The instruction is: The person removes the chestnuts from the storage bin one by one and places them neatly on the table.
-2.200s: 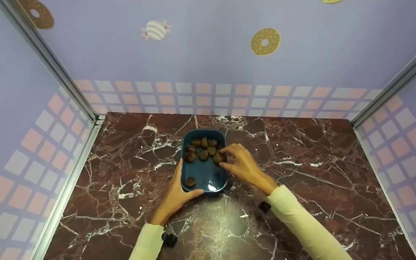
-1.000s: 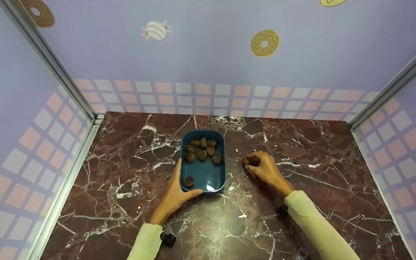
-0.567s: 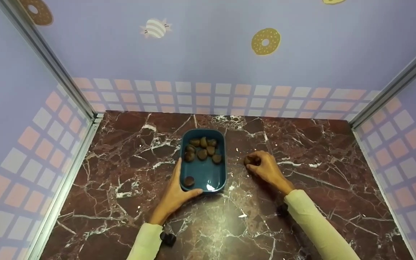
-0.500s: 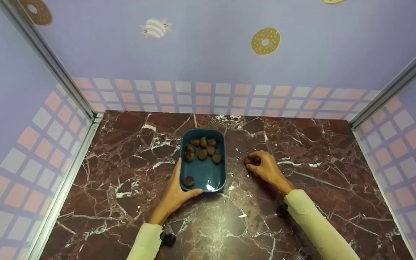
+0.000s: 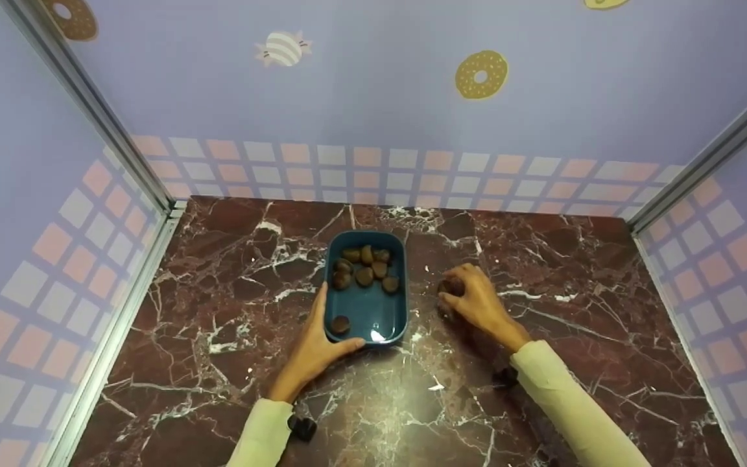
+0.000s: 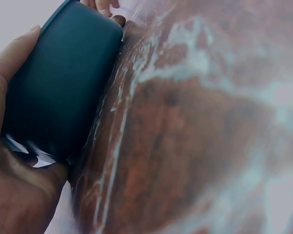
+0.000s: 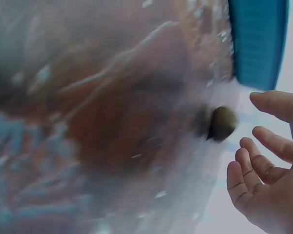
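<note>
A blue rectangular container (image 5: 367, 305) stands on the marbled table, with several brown chestnuts (image 5: 364, 277) grouped at its far end. One more chestnut (image 5: 340, 324) lies alone in its near left corner. My left hand (image 5: 315, 350) holds the container around that corner, fingers along the left side and thumb at the near edge. To the right of the container, a chestnut (image 7: 223, 123) rests on the table. My right hand (image 5: 480, 305) is close beside it; in the right wrist view its fingers are loosely spread and apart from the nut.
Dark red marble table (image 5: 218, 376) with white veins; tiny pale specks lie around the right hand. A patterned wall (image 5: 373, 97) stands behind, with side panels left and right joined by metal strips.
My right hand has left the chestnut inside the container's right edge and moved right to one on the table. Lately its fingers have lifted slightly from that nut. My left hand stays put.
</note>
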Demonstrator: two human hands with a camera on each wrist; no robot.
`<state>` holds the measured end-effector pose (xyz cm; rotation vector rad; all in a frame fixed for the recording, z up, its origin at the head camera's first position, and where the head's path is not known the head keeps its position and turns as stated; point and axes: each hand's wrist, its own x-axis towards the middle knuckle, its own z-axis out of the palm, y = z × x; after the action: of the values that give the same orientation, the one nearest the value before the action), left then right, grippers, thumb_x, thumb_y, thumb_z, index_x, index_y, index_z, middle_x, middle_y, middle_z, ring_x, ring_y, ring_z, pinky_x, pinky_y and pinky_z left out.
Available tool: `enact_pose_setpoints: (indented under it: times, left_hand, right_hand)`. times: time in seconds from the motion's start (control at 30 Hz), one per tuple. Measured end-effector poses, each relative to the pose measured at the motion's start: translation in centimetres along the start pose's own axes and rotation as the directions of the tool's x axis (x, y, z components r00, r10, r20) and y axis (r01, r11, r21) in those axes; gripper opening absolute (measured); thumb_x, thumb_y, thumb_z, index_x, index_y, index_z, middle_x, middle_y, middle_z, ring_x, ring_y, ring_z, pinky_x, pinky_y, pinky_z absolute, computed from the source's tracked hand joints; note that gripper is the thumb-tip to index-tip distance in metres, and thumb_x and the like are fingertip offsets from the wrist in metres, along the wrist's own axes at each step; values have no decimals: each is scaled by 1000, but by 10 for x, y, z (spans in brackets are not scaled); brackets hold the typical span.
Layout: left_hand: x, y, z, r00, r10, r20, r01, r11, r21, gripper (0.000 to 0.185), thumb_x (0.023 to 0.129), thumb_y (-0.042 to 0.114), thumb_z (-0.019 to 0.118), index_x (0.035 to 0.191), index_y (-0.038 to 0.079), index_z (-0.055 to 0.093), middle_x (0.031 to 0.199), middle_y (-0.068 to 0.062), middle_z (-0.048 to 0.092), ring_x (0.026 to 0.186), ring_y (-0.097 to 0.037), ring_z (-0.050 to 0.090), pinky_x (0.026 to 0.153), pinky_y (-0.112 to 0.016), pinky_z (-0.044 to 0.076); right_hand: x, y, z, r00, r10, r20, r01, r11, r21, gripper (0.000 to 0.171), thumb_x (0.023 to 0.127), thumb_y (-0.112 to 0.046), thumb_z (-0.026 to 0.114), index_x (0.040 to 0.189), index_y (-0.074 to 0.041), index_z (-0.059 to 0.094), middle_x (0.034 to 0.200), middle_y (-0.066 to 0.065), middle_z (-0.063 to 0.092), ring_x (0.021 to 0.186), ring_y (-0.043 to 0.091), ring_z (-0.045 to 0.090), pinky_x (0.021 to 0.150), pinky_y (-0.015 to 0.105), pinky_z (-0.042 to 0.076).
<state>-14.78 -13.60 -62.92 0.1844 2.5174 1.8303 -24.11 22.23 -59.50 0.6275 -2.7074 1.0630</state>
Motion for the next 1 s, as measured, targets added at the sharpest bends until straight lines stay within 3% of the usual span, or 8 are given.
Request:
enact_pose_setpoints:
  times: [0.43, 0.8, 1.0]
  left_hand:
    - [1, 1, 0, 1000, -16, -6, 16, 1000, 13, 137, 81, 31, 102, 180, 20, 7, 184, -13, 10, 166, -41, 21, 129, -67, 23]
    - [0, 1, 0, 1000, -14, 24, 16, 999, -51, 132, 87, 28, 98, 179, 15, 5, 184, -15, 6, 168, -41, 16, 129, -68, 22]
    - [0, 0, 0, 1000, -11, 19, 12, 999, -40, 133, 86, 28, 99, 179, 15, 5, 184, -15, 7, 167, -42, 17, 129, -68, 22]
  right_hand:
    - [2, -64, 6, 983, -154, 100, 154, 988, 7, 40, 90, -15, 92, 124, 0, 77, 122, 13, 71, 113, 32, 63, 99, 50, 55]
    - [5, -87, 21, 956, -241, 169, 242, 970, 14, 42, 94, -19, 90, 129, -2, 77, 126, 12, 70, 113, 29, 62, 95, 47, 57]
    - [6, -97, 30, 943, -260, 206, 264, 965, 13, 43, 95, -22, 90, 130, -2, 76, 131, 12, 69, 121, 30, 64, 108, 49, 55]
